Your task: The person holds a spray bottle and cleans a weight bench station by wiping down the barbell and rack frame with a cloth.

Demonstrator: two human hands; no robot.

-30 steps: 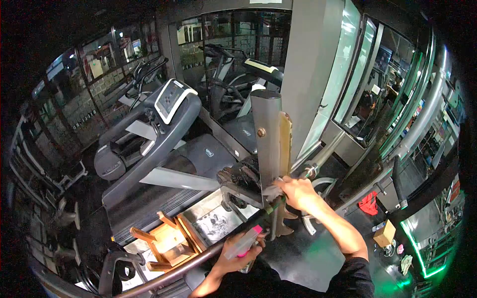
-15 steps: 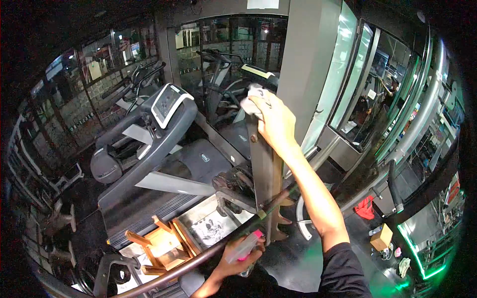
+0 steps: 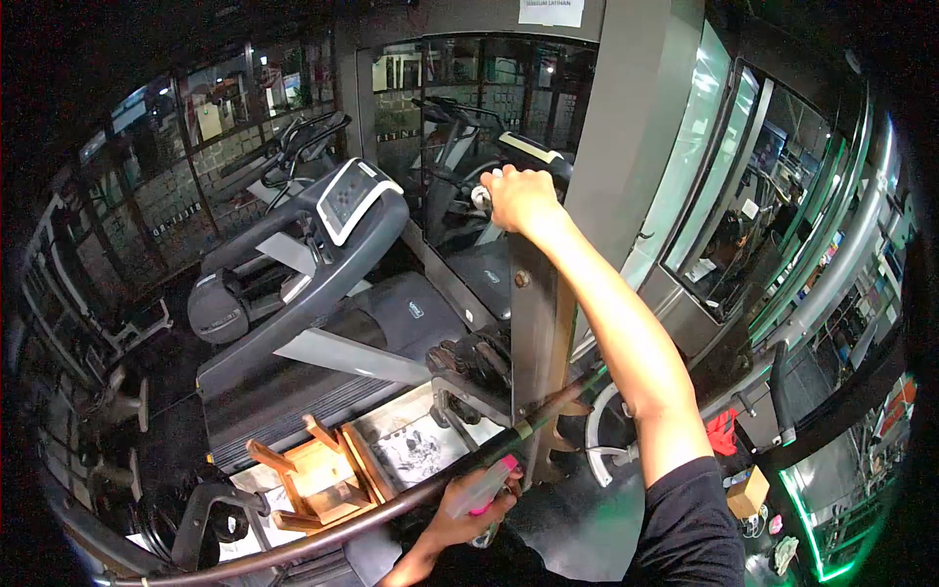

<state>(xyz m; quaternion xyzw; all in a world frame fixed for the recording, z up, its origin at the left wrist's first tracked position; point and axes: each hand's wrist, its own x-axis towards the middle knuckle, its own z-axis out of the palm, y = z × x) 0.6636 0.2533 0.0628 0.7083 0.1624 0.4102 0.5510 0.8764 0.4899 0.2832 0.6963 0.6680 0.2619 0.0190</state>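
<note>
**Right hand on top of the steel post, spray bottle in the left**

The right hand (image 3: 521, 199) was raised to the top end of a grey upright steel post (image 3: 536, 323), its grip closed over a pale cloth (image 3: 481, 199), of which only a small edge showed at the left of the fingers. The arm ran down from there to a black sleeve (image 3: 690, 519) at the bottom right of the view. The post carried a bolt head a little below the hand, and a worn wooden strip lay along its right side.

Low in the view, the left hand (image 3: 458, 519) held a spray bottle (image 3: 481, 487) with a clear body and a pink trigger, the grip wrapped around it, just beside a long dark curved bar (image 3: 391, 504) that crossed in front of the post's base.

Left of the post stood a treadmill (image 3: 323, 293) with a grey console, its belt running toward the person. A small wooden stool (image 3: 318, 479) lay tipped on the floor near the bar. A red cloth (image 3: 722, 430) and a cardboard box (image 3: 748, 491) sat on the floor at the right, well apart from both hands.
</note>
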